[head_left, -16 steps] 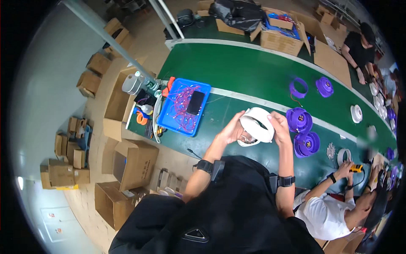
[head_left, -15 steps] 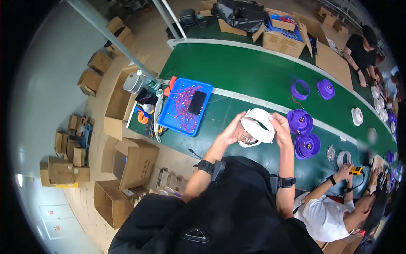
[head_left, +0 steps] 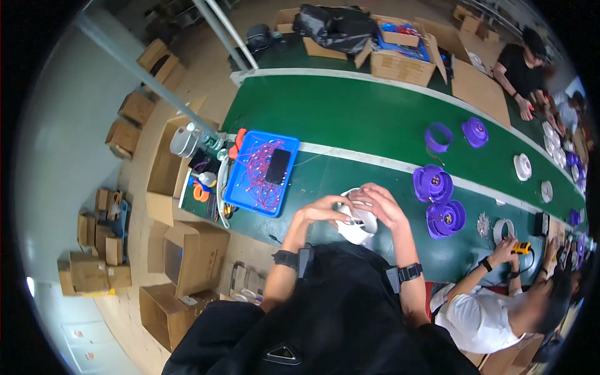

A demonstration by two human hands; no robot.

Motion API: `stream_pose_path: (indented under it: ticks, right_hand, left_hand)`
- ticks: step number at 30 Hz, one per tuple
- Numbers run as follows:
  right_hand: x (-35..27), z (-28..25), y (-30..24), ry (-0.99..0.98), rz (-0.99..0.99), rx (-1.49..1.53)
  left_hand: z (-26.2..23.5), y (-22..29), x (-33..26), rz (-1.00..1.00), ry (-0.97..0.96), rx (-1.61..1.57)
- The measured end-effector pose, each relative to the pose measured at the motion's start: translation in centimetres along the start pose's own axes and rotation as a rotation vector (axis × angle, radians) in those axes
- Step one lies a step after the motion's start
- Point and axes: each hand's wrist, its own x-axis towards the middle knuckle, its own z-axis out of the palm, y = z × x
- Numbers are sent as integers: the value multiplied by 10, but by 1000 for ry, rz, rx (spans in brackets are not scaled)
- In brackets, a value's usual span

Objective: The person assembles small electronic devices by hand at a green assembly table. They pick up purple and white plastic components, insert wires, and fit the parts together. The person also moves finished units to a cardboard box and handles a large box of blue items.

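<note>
My left hand (head_left: 319, 209) and my right hand (head_left: 380, 205) both grip a round white plastic housing (head_left: 356, 226) held over the near edge of the green table (head_left: 350, 115). The fingers curl over its top, hiding most of it. Just right of my right hand sit two purple round housings (head_left: 432, 183) (head_left: 445, 218). A blue tray (head_left: 261, 172) with pink wires and a black phone lies to the left of my left hand.
More purple parts (head_left: 475, 132) and white rings (head_left: 522, 166) lie further along the table. A person in white (head_left: 500, 306) works at my right with a yellow tool; another person in black (head_left: 519, 65) stands across. Cardboard boxes (head_left: 194, 256) crowd the floor at left.
The white housing has come closer to my body and lower. Both hands have closed in over it and now cover more of it.
</note>
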Motion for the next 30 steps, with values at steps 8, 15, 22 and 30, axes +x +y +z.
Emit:
stream_pose_path:
  ticks: [8, 15, 22, 30]
  right_hand:
    - [-17, -65, -5, 420, 45, -257]
    - [-6, -96, 27, 312, 383, -636]
    - [9, -98, 54, 294, 508, -603]
    - [16, -117, 70, 174, 339, -497]
  left_hand:
    - [-58, -33, 0, -98, 729, -53]
    - [-122, -165, -14, -257, 1065, 99]
    - [-127, -114, 50, -376, 1015, -376]
    - [-191, -97, 132, 147, 978, -838]
